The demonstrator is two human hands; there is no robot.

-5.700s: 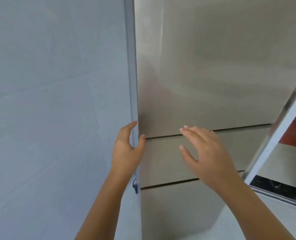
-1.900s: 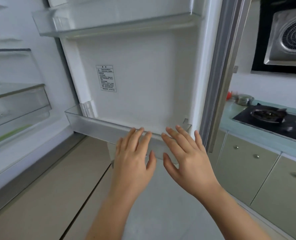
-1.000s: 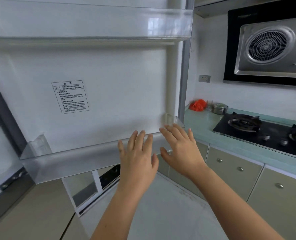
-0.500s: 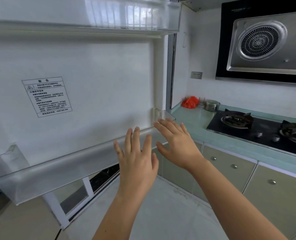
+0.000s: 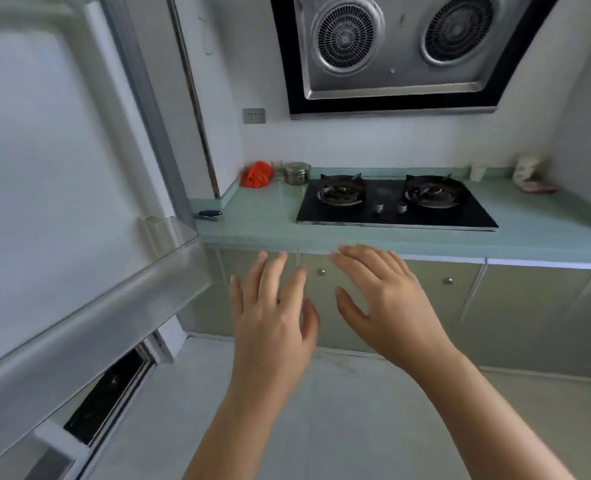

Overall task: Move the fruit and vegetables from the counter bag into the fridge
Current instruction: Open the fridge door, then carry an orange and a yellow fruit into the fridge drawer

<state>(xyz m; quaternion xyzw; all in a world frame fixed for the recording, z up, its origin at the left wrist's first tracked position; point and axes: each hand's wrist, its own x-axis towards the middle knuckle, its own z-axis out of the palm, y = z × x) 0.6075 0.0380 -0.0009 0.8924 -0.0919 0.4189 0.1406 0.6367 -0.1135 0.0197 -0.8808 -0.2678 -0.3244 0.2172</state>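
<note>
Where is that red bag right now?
The red bag sits at the back left corner of the counter, beside a small metal pot, left of the stove.

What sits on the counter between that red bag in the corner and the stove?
In the head view, a small lidded metal pot stands between the red bag and the stove.

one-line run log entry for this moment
fridge door: open | left hand: empty, spread | right hand: empty, spread | red bag: on counter, untouched
</note>
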